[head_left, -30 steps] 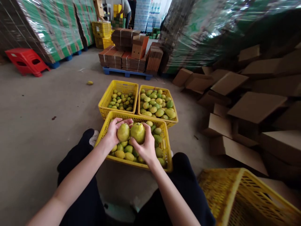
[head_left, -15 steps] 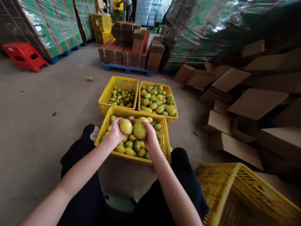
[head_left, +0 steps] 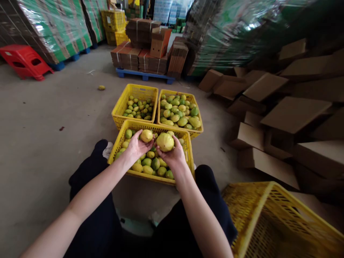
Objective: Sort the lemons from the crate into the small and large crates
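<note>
Smaller fruit (head_left: pixel 146 135) and larger fruit (head_left: pixel 165 142), both yellowish, are held side by side above the front crate (head_left: pixel 150 176). The left hand (head_left: pixel 138 146), with its palm turned up, supports the smaller one on bent fingers; the right hand (head_left: pixel 172 154) grasps the larger one, cupping it from below and from the right side. Between these two there is only a narrow gap, and each hand is nearest to its own piece. Their long axes seem to run roughly from left to right, but both are quite round and I cannot tell this surely. Under the hands, many loose fruits (head_left: pixel 147 169) lie inside the front crate. Just beyond its far rim stand the back-left crate (head_left: pixel 142 90) and the back-right crate (head_left: pixel 198 132). Dark-trousered legs (head_left: pixel 208 182) are at both its sides. More to the left, the floor (head_left: pixel 67 107) extends widely, with one lone fruit (head_left: pixel 101 87); at the right, a big crate (head_left: pixel 249 200) and cardboard boxes (head_left: pixel 295 118) make the room tighter.
</note>
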Tool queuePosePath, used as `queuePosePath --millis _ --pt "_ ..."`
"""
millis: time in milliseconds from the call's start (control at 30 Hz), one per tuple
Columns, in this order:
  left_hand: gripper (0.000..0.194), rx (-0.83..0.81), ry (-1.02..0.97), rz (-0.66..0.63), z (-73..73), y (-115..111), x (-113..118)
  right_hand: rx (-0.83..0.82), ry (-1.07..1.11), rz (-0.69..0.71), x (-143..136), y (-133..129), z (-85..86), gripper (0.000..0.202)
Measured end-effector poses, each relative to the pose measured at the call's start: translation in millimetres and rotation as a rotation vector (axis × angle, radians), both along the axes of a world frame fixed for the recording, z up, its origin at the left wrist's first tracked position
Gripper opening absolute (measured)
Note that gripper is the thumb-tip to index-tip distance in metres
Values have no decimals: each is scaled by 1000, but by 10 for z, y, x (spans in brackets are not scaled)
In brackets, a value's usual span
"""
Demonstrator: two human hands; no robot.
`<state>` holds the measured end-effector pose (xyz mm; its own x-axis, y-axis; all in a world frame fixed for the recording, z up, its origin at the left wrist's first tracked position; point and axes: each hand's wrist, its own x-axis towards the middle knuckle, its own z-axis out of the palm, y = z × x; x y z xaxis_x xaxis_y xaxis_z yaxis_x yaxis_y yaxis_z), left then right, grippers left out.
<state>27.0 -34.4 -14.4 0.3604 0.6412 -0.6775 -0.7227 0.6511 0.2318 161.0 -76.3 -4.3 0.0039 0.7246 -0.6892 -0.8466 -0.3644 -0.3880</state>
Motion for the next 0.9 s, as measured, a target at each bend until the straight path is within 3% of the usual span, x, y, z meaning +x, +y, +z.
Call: queuePosePath --millis 100,133,200,300,367,500,633,733,800,900 --pt "29 119 64 29 44 -13 0 78 -217 -51 -31 -15 -63 26" --pt "25 228 115 48 72 -30 -6 153 -348 -109 -47 -33 -82 31" --pt "36 523 223 74 136 -73 -37 360 -678 -225 -71 -85 -100 46" --pt "55 889 344 18 229 -122 -131 673 -1157 -248 -68 -172 -71 55" --pt "55 936 360 -32 279 -124 -209 802 -1396 -229 -41 -208 -39 54" --pt "50 766 268 -20 353 -96 -313 916 -1662 -211 33 -213 -42 54" --pt "50 740 211 42 377 -92 -326 940 -1728 -250 70 -197 -96 49" --pt "51 782 201 59 333 -83 -326 929 -1656 -279 46 -201 -107 51" --pt "48 836 236 14 291 -67 -328 906 -1469 -276 14 -201 -93 59" --pt "46 864 270 -38 246 -44 -308 786 -1000 -242 -23 -180 -42 58"
